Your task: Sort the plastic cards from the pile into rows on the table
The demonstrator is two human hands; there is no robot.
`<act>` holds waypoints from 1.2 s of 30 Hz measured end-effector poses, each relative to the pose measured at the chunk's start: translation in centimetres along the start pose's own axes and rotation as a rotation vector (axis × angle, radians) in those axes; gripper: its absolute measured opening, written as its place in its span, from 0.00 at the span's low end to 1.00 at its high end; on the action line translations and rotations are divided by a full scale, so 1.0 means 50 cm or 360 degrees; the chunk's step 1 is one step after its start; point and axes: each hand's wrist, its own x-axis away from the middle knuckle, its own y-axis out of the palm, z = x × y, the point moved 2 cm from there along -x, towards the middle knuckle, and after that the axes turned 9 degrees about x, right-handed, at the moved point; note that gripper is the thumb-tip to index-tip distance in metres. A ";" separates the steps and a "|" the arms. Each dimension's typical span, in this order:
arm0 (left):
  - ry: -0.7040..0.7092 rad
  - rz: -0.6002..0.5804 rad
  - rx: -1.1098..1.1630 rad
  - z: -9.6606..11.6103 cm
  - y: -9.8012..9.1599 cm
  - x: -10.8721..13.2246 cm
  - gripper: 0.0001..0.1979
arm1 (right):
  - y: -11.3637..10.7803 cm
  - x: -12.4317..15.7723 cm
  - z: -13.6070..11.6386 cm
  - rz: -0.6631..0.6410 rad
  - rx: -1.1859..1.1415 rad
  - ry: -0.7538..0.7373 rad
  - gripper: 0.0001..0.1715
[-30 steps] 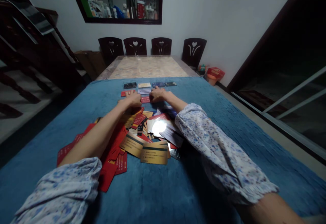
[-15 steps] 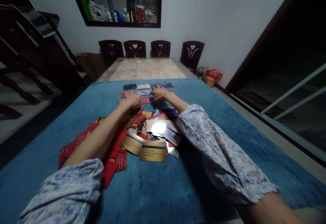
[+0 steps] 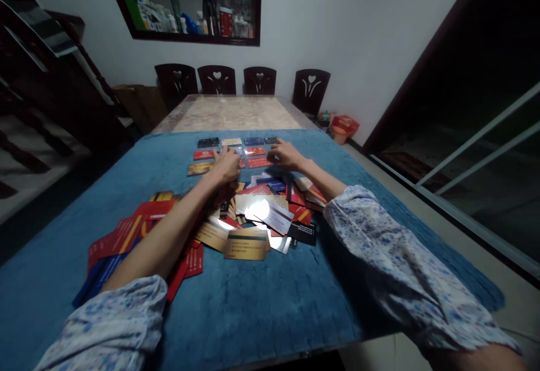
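Rows of cards lie at the far part of the blue cloth, among them a gold card, a red card and a dark card. My left hand rests over the middle of the rows, fingers apart, partly covering cards. At the right end of the rows is my right hand, its fingers bent down beside a red card; whether it touches a card is unclear. A loose heap of mixed cards, with a gold card at its front, spreads nearer, below my forearms.
The blue cloth covers the near part of the table, with bare marble tabletop beyond. More red cards lie under my left forearm. Dark chairs stand behind, near a red bag.
My left hand has moved right, uncovering the gold card at the left. My right hand has shifted right, exposing red cards in the rows. The view has turned slightly right.
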 end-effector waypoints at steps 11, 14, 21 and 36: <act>0.0262 0.0047 0.0142 0.117 0.021 0.026 0.18 | 0.008 0.131 0.046 0.0064 0.0001 0.0139 0.17; 0.0361 0.0058 0.0210 0.150 0.024 0.031 0.18 | 0.018 0.171 0.058 0.0065 0.0007 0.0166 0.16; 0.0575 -0.0005 0.0290 0.222 0.042 0.030 0.16 | 0.034 0.257 0.072 0.0007 0.0050 0.0230 0.15; 0.0885 -0.0074 0.0398 0.335 0.073 0.018 0.12 | 0.071 0.369 0.105 0.0357 -0.0147 0.0128 0.11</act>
